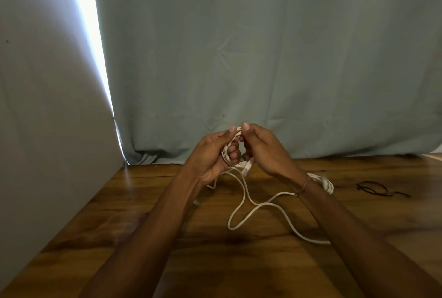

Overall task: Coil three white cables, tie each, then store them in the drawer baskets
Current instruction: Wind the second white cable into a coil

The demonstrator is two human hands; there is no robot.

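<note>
Both hands are raised above the wooden table (148,230), close together. My left hand (212,154) grips a small coil of white cable (253,209), with loops wound round its fingers. My right hand (262,147) pinches the same cable at the top of the coil, thumb tip against it. A plug end hangs just below the hands. The loose remainder of the cable trails down and snakes across the table toward the right forearm. A second white cable (326,184), bundled, lies on the table behind my right wrist, partly hidden.
Thin black ties (375,188) lie on the table at the right. A grey-green curtain (263,58) hangs behind the table. A pale wall panel (47,106) stands on the left, with a bright gap of light beside it.
</note>
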